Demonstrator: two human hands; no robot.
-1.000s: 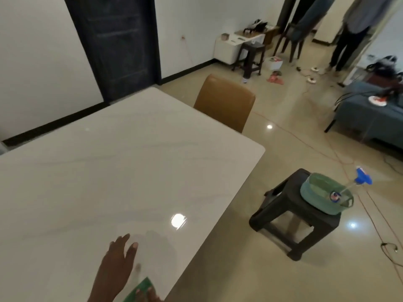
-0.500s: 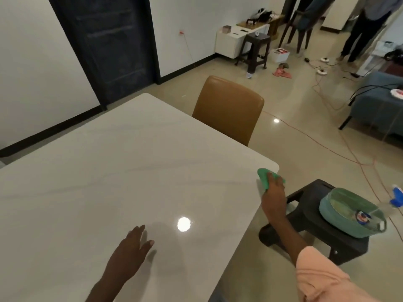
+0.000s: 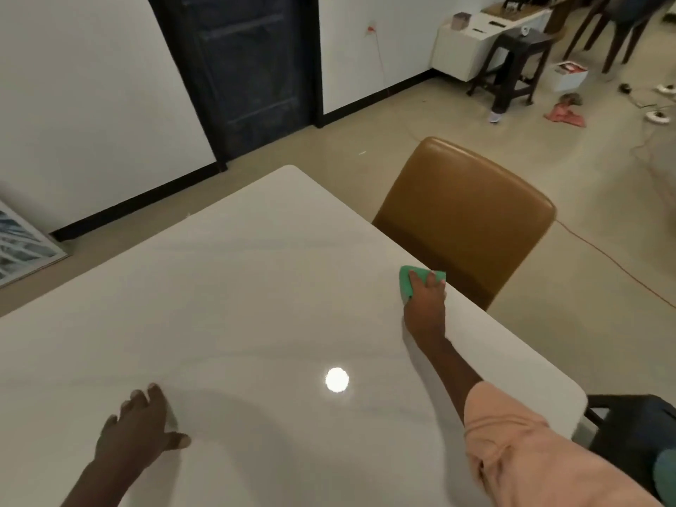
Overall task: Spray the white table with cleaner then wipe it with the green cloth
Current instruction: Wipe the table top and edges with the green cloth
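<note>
Green cloth [image 3: 420,278] pressed flat on white table [image 3: 237,287] by right hand [image 3: 426,305]; left hand [image 3: 142,426] flat, holding nothing.

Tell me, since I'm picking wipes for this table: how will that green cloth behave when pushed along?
The green cloth looks soft and floppy, bunched under the right hand, so it may fold when pushed. It is probably light. The white table looks glossy, so it should slide easily.

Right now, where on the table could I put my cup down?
The white table is bare between the left hand and the far corner near the dark door. It is busier on the right edge, where the right hand presses the green cloth beside the brown chair.
</note>
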